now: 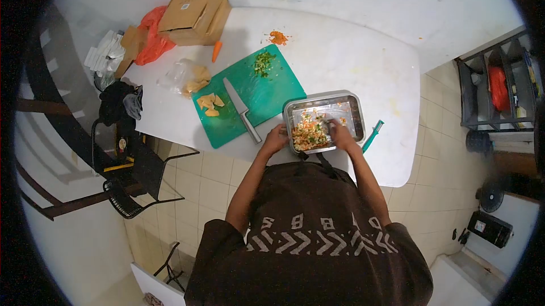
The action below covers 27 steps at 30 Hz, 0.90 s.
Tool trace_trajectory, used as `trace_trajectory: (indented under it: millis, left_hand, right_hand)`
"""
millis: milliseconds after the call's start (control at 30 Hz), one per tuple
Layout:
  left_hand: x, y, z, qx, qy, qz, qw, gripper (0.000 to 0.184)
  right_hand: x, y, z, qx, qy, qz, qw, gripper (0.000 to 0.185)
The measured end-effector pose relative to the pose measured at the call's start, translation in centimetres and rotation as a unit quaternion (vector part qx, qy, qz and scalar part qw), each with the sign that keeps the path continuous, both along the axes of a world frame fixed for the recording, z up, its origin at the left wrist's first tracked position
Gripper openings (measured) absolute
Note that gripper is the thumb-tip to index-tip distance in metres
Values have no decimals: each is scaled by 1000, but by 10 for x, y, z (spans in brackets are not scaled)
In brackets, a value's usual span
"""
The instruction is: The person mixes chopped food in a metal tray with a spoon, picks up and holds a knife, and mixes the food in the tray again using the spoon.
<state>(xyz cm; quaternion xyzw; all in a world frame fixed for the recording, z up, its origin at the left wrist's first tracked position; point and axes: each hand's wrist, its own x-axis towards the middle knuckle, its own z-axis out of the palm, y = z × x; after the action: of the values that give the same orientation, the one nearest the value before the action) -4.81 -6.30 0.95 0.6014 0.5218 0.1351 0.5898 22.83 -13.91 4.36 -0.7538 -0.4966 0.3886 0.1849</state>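
Note:
A metal tray (355, 101) at the table's front edge holds a chopped mixture (308, 134) of white, orange and green bits, mostly in its left part. My left hand (276, 139) is closed at the tray's left rim. Inside the tray, my right hand (339, 134) is closed at the right of the mixture, around what looks like a spoon (326, 126), partly hidden. Left of the tray lies a green cutting board (272, 99) with a knife (241, 107), chopped greens (263, 64) and tan pieces (210, 104).
A green-handled peeler (374, 133) lies right of the tray. Orange shreds (278, 37), a carrot (217, 51), a plastic bag (184, 76) and cardboard boxes (193, 16) are on the white table (340, 50). A black chair (150, 172) stands at the left.

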Motion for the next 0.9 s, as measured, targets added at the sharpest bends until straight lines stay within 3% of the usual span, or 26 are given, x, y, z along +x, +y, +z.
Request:
trace_trajectory:
  millis: [67, 100, 167, 300, 400, 467, 533, 667, 700, 800, 867, 900]
  left_hand:
    - [-1, 2, 0, -78, -1, -23, 997, 55]
    - [-2, 1, 1, -80, 0, -21, 997, 55]
    - [-2, -2, 6, -53, 0, -26, 998, 43]
    - [-2, -8, 10, -139, 24, -31, 990, 37]
    - [0, -19, 2, -173, -77, 43, 981, 32]
    - [2, -19, 4, -141, -66, 28, 988, 28]
    - [0, -15, -9, -137, -52, 10, 989, 28]
    - [-5, -21, -5, -132, -88, 13, 987, 33]
    - [-6, -21, 0, -131, -87, 16, 987, 33]
    - [-3, -17, -1, -159, -77, 19, 984, 39]
    - [-4, -14, -14, -136, -70, -15, 988, 42]
    - [-3, -12, -16, -136, -71, -18, 988, 42]
  right_hand:
    - [-18, -4, -23, 56, -92, 164, 981, 37]
    - [-24, -1, -17, 55, -91, 166, 980, 37]
    - [-31, 3, 11, 81, -36, 277, 957, 38]
    - [-23, 11, 48, 51, -41, 187, 980, 38]
    - [-30, 10, 42, 80, -90, 181, 976, 35]
    - [-43, 1, 32, 116, -90, 196, 970, 32]
    - [-52, -5, 27, 56, -209, 320, 922, 29]
    - [-26, -1, 18, 80, -254, 304, 915, 27]
    - [-25, 2, 40, 94, -194, 265, 940, 29]
    - [-29, 5, 46, 145, -167, 242, 945, 27]
    - [-43, 4, 44, 172, -162, 255, 938, 24]
    - [-46, 4, 31, 126, -205, 303, 922, 24]
